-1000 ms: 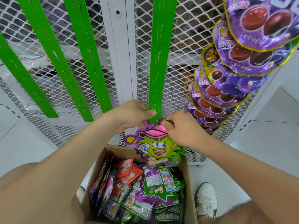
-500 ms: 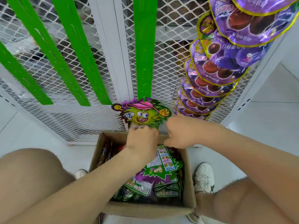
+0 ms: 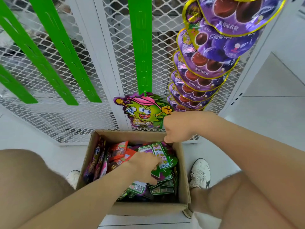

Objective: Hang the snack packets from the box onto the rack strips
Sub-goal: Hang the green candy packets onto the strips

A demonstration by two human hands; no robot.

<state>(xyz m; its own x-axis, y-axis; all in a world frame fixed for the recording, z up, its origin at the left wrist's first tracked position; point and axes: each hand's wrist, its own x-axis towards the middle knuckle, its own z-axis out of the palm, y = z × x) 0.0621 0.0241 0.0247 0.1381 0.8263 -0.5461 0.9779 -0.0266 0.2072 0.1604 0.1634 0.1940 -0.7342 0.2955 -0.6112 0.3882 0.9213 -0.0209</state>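
Observation:
A green cartoon snack packet [image 3: 143,111] hangs from the lowest hook of the middle green strip [image 3: 142,47]. Below it stands the open cardboard box [image 3: 184,171], full of snack packets. My left hand [image 3: 145,166] reaches into the box, its fingers on top of a green and purple packet [image 3: 160,156] and its thumb at that packet's lower edge. My right hand [image 3: 175,126] hovers over the box's far right corner, just right of the hung packet. Its fingers are loosely curled and hold nothing.
Several purple grape candy packets [image 3: 212,63] fill the strip at the right. Three bare green strips [image 3: 64,52] slant across the white mesh rack [image 3: 49,116] at the left. My knees and white shoes [image 3: 200,172] flank the box on the floor.
The cartoon packet now hangs free on the strip. My left hand dropped from it into the box onto another packet. My right hand stayed near the box's far corner.

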